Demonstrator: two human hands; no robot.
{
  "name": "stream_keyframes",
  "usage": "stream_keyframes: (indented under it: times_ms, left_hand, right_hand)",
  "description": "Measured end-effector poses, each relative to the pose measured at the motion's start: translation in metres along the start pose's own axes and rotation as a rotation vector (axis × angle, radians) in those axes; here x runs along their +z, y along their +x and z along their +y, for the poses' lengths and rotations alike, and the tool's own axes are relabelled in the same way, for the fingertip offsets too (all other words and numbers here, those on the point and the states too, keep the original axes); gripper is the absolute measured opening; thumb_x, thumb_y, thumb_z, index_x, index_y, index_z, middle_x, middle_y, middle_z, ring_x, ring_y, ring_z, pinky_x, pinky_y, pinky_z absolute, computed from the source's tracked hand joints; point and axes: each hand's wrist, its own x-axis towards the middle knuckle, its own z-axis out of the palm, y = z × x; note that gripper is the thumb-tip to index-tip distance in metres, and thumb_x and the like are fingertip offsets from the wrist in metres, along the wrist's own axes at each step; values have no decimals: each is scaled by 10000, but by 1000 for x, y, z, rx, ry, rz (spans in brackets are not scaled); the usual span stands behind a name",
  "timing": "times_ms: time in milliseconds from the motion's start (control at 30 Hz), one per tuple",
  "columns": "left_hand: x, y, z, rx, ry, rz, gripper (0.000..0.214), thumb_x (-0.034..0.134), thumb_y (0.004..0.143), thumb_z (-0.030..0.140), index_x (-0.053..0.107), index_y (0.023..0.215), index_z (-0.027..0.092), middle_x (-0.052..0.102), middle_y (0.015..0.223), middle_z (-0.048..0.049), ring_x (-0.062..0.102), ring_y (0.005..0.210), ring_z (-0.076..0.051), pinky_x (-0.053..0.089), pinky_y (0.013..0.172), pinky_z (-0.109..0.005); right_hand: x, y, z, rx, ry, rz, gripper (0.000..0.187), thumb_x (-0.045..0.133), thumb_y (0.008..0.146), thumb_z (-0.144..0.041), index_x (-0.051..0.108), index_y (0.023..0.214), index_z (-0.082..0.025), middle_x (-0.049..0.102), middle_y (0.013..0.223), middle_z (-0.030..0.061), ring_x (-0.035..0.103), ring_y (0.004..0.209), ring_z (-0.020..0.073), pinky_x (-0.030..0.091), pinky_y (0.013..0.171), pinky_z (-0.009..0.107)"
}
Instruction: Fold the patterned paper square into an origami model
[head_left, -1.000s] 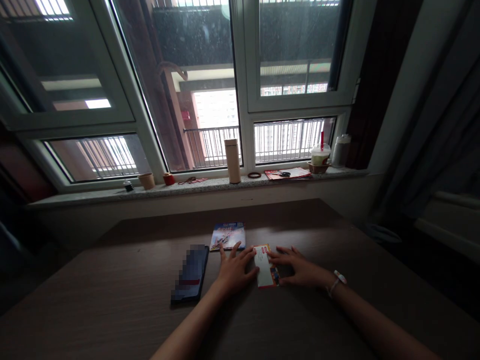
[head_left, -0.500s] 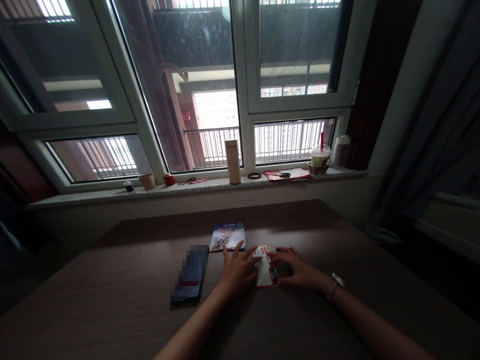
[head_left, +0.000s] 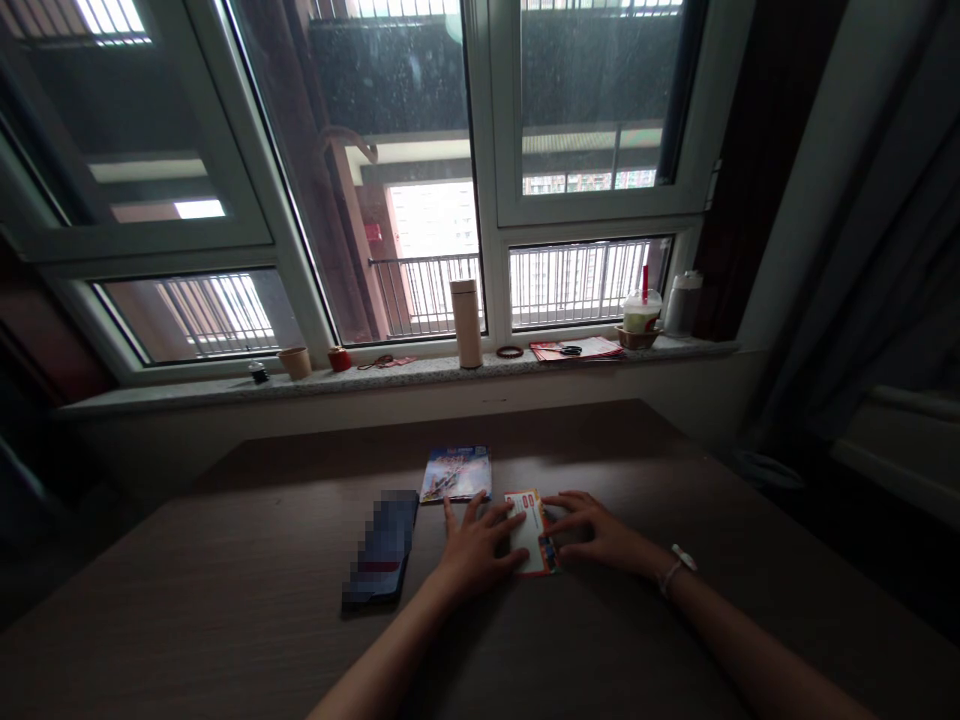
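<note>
No words or numbers can be read here. The white card (head_left: 529,540) has small red marks near its far end and tiny print, too small to read. The blue booklet (head_left: 457,474) has big letters across its top, too blurry to read, and a little square that looks like a code in the corner.

Brown table (head_left: 247,540) below bright windows (head_left: 412,210)
</note>
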Motion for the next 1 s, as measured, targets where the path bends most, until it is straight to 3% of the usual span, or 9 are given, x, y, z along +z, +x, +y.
stream_keyframes:
  times_ms: [200,533,833,1000]
  left_hand:
    - [0,0,0,0,5,1,539,422,860,711,394,1373,546,386,1516,93,139,1444,-406,-201,994,-759]
    - [1,1,0,-5,27,-16,532,437,868,688,389,1377,543,381,1521,83,164,1439,-404,-165,1007,-764]
    - [-3,0,2,-15,28,-34,545,439,870,684,383,1389,527,379,1525,69,154,1445,-394,-139,1035,-745]
    - [-1,1,1,-10,18,-33,534,461,869,665,406,1380,522,380,1524,65,161,1442,-398,-143,1028,-750]
  right_hand:
    - [1,2,4,55,-96,36,325,560,841,-578,718,1061,-399,378,1513,-40,232,1406,297,200,1165,494]
    - [5,10,5,191,-286,162,329,506,875,-560,670,1134,-441,347,1526,-42,211,1426,299,183,1149,526]
    - [15,15,-1,253,-415,229,389,414,923,-546,569,1266,-447,402,1474,14,268,1399,299,197,1134,540]
    - [22,19,-5,254,-505,307,394,397,931,-530,541,1286,-439,459,1403,32,365,1319,281,251,1100,516]
